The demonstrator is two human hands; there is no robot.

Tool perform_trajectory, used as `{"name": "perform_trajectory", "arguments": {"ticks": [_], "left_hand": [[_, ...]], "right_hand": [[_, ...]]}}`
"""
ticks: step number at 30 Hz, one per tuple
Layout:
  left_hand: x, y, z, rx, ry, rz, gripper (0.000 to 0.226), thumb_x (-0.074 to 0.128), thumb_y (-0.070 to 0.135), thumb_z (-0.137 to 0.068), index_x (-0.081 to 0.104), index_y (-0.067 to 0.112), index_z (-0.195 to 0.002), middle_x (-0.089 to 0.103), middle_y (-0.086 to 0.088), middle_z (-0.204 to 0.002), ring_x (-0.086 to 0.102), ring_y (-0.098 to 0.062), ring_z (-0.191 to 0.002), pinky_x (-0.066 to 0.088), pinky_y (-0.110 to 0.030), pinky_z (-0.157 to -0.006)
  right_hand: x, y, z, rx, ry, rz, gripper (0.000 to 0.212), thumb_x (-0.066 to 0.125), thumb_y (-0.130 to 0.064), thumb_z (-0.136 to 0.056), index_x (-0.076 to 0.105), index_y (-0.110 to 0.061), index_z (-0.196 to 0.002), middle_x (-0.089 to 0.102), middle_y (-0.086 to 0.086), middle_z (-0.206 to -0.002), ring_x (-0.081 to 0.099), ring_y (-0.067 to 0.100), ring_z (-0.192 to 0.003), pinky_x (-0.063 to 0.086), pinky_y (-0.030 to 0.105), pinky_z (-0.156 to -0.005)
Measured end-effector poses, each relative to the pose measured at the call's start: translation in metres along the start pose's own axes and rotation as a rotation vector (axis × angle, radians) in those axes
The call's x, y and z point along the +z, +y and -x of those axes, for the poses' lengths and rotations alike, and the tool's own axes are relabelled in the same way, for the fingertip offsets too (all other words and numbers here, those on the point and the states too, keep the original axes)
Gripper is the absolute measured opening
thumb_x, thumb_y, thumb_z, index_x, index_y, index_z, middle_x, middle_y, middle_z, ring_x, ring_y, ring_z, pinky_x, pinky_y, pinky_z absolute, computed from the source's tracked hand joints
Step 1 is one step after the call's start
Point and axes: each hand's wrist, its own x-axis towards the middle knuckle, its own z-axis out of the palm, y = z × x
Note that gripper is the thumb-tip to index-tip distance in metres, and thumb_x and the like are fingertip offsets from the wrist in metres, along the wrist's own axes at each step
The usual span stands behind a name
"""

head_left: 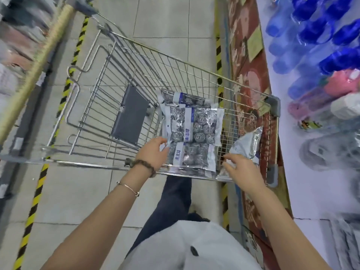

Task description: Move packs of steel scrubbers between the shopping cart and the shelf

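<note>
while the right hand [241, 172] has its fingers closed on a tilted pack [247, 143] by the shopping cart [175, 62] wall, the left hand [153, 152] touches the flat stack of packs [192, 125], grip unclear; lift one pack only, steadying the rest.

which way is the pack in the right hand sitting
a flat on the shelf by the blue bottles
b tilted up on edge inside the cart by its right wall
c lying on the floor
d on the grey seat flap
b: the right hand holds the pack tilted up on its edge inside the cart, close to the right wall, beside the flat stack of packs.
</note>
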Motion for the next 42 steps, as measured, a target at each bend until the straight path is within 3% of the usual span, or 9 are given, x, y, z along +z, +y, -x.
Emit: {"name": "perform_trajectory", "arguments": {"ticks": [6, 11, 17, 20, 23, 30, 34, 38, 42], "left_hand": [[0.030, -0.019, -0.114, -0.190, -0.419, -0.276, 0.042, 0.043, 0.023, -0.095, 0.038, 0.016, -0.136, 0.054, -0.010, -0.126, 0.054, -0.017, -0.081, 0.046, -0.025, -0.070], [0.074, -0.066, -0.152, -0.434, -0.627, -0.371, 0.056, 0.046, 0.031, -0.094, 0.030, 0.005, -0.141, 0.050, -0.016, -0.133, 0.053, -0.030, -0.117, 0.044, -0.036, -0.092], [0.113, -0.082, -0.167, -0.572, -0.609, -0.294, 0.054, 0.048, 0.028, -0.095, 0.030, 0.003, -0.139, 0.042, -0.018, -0.139, 0.046, -0.033, -0.123, 0.041, -0.039, -0.098], [0.126, -0.085, -0.169, -0.730, -0.548, -0.190, 0.059, 0.055, 0.035, -0.090, 0.032, 0.008, -0.138, 0.047, -0.019, -0.134, 0.059, -0.030, -0.098, 0.045, -0.035, -0.073], [0.134, -0.093, -0.175, -0.824, -0.519, -0.121, 0.053, 0.062, 0.032, -0.087, 0.048, -0.001, -0.126, 0.058, -0.018, -0.118, 0.060, -0.028, -0.096, 0.046, -0.032, -0.079], [0.105, -0.078, -0.165, -0.627, -0.585, -0.180, 0.037, 0.043, 0.019, -0.097, 0.048, -0.001, -0.127, 0.051, -0.017, -0.131, 0.051, -0.032, -0.117, 0.048, -0.034, -0.081], [0.069, -0.053, -0.155, -0.511, -0.570, -0.120, 0.041, 0.041, 0.036, -0.097, 0.056, 0.002, -0.113, 0.059, -0.011, -0.106, 0.057, -0.026, -0.097, 0.048, -0.032, -0.076], [0.024, -0.010, -0.130, -0.299, -0.418, -0.094, 0.027, 0.040, 0.027, -0.098, 0.054, 0.005, -0.090, 0.059, -0.011, -0.092, 0.051, -0.019, -0.074, 0.041, -0.026, -0.065], [-0.014, 0.028, -0.096, -0.119, -0.364, 0.044, 0.032, 0.038, 0.025, -0.098, 0.050, 0.011, -0.124, 0.063, -0.008, -0.103, 0.058, -0.015, -0.072, 0.047, -0.021, -0.059]], "right_hand": [[0.002, -0.013, -0.063, 0.084, -0.097, 0.059, 0.038, 0.048, -0.035, -0.096, 0.051, -0.025, -0.133, 0.057, 0.001, -0.129, 0.062, 0.017, -0.090, 0.047, 0.032, -0.079], [0.011, -0.007, -0.102, 0.131, -0.191, 0.082, 0.038, 0.048, -0.033, -0.097, 0.051, -0.021, -0.133, 0.056, 0.003, -0.131, 0.057, 0.019, -0.110, 0.044, 0.031, -0.089], [0.038, 0.019, -0.143, 0.166, -0.268, 0.026, 0.037, 0.050, -0.034, -0.095, 0.054, -0.022, -0.131, 0.059, 0.001, -0.129, 0.056, 0.018, -0.111, 0.046, 0.035, -0.093], [0.049, 0.028, -0.152, 0.197, -0.264, 0.028, 0.037, 0.049, -0.035, -0.096, 0.054, -0.025, -0.130, 0.059, -0.004, -0.128, 0.058, 0.015, -0.109, 0.048, 0.034, -0.088], [0.057, 0.032, -0.156, 0.213, -0.284, -0.003, 0.036, 0.050, -0.034, -0.096, 0.054, -0.024, -0.130, 0.059, -0.003, -0.129, 0.058, 0.015, -0.111, 0.048, 0.034, -0.089], [0.055, 0.018, -0.166, 0.180, -0.306, -0.034, 0.037, 0.049, -0.030, -0.097, 0.053, -0.018, -0.132, 0.060, 0.003, -0.128, 0.057, 0.020, -0.111, 0.045, 0.032, -0.088], [0.042, -0.003, -0.173, 0.119, -0.278, -0.053, 0.037, 0.050, -0.028, -0.096, 0.054, -0.017, -0.132, 0.061, 0.004, -0.127, 0.058, 0.020, -0.110, 0.047, 0.035, -0.093], [0.029, -0.019, -0.177, 0.099, -0.253, -0.078, 0.039, 0.052, -0.031, -0.096, 0.053, -0.018, -0.132, 0.061, 0.001, -0.127, 0.059, 0.019, -0.110, 0.048, 0.037, -0.094], [0.014, -0.033, -0.180, 0.101, -0.263, -0.190, 0.052, 0.061, -0.019, -0.091, 0.044, -0.018, -0.139, 0.055, 0.001, -0.135, 0.054, 0.017, -0.119, 0.043, 0.030, -0.100]]}}
